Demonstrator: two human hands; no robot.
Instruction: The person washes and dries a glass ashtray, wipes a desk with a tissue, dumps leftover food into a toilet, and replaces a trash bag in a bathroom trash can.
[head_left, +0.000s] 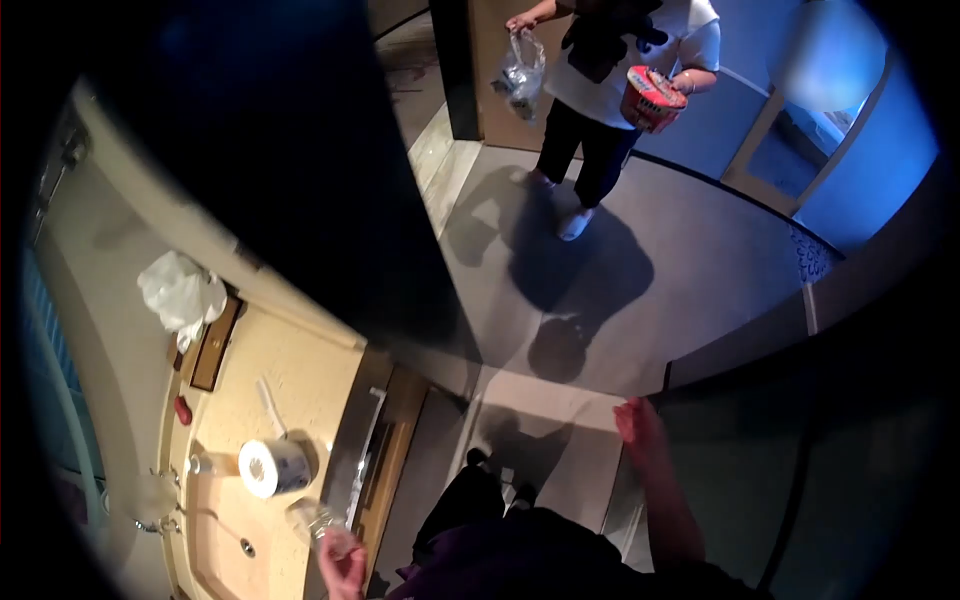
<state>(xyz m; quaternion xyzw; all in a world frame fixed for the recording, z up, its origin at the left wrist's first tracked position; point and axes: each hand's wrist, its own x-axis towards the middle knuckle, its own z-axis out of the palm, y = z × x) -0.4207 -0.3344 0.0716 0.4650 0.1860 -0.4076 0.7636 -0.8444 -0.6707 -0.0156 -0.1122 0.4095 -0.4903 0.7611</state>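
Observation:
At the lower left, my left hand is closed on a clear, see-through container over the counter's front edge. My right hand hangs out to the right above the floor, its fingers curled; what they hold, if anything, is too small to tell. Just behind the clear container, a white paper roll stands on the counter beside the sink. A white strip-like item lies behind the roll.
Another person stands ahead, holding a clear bag and a red tub. A dark door or panel rises left of centre. The counter also bears a white bag, a wooden tray and a bottle.

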